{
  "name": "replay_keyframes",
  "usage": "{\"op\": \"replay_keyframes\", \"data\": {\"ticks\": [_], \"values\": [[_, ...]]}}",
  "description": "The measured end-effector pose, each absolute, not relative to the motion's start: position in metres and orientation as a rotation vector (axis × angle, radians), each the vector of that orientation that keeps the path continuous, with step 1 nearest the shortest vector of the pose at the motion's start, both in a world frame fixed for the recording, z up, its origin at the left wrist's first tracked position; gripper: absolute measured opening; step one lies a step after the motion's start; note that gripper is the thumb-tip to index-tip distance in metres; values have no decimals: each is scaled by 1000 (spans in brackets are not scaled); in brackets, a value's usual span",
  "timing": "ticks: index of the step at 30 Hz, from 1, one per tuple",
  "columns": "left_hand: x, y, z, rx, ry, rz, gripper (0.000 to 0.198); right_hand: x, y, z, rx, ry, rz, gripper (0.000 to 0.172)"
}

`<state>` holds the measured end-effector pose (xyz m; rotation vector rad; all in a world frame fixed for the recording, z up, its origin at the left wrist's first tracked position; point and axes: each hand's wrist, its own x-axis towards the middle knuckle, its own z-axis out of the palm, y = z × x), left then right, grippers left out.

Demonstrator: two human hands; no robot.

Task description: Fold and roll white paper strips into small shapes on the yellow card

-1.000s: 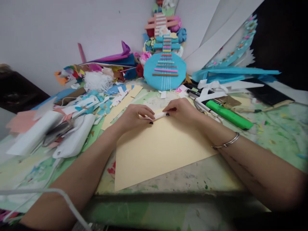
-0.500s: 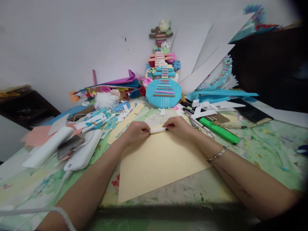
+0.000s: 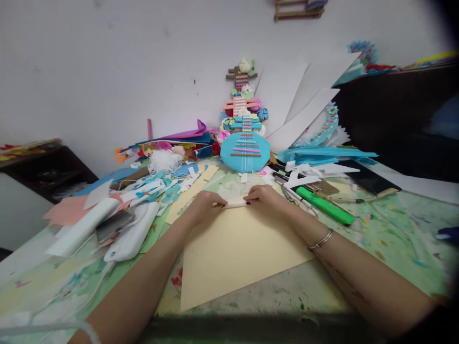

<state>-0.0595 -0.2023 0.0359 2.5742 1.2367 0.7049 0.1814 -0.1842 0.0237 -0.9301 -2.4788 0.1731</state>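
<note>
Both hands pinch a narrow white strip (image 3: 235, 204), which looks like folded or rolled paper, above the far part of a cream paper sheet (image 3: 240, 253). My left hand (image 3: 207, 206) has closed fingers at its left end. At the right end, my right hand (image 3: 264, 199) grips it between thumb and fingers. A metal bangle circles the right wrist. Just beyond the hands stands a blue paper lute (image 3: 245, 152) with white strings and coloured bars.
Left of the sheet lie a white power strip (image 3: 132, 231), a phone (image 3: 114, 225) and paper scraps. A green box cutter (image 3: 324, 205), scissors (image 3: 299, 200) and a dark phone (image 3: 371, 177) are on the right. Large white sheets (image 3: 319, 86) lean against the wall.
The view has tilted up a little, so everything sits lower in the picture. Both hands keep hold of the white strip at the sheet's far edge, with fingers slightly shifted.
</note>
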Motion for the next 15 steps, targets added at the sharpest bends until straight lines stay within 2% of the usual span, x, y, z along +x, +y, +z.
{"op": "replay_keyframes", "data": {"ticks": [4,11,15], "values": [[-57,-206,36,2626,1135,719,19,177,-190,25,-827,-2481,159,18],[-50,-213,41,2460,1213,769,16,161,-197,16,-765,-2431,213,28],[-47,-212,39,2458,1270,761,17,155,-198,15,-710,-2426,203,22]]}}
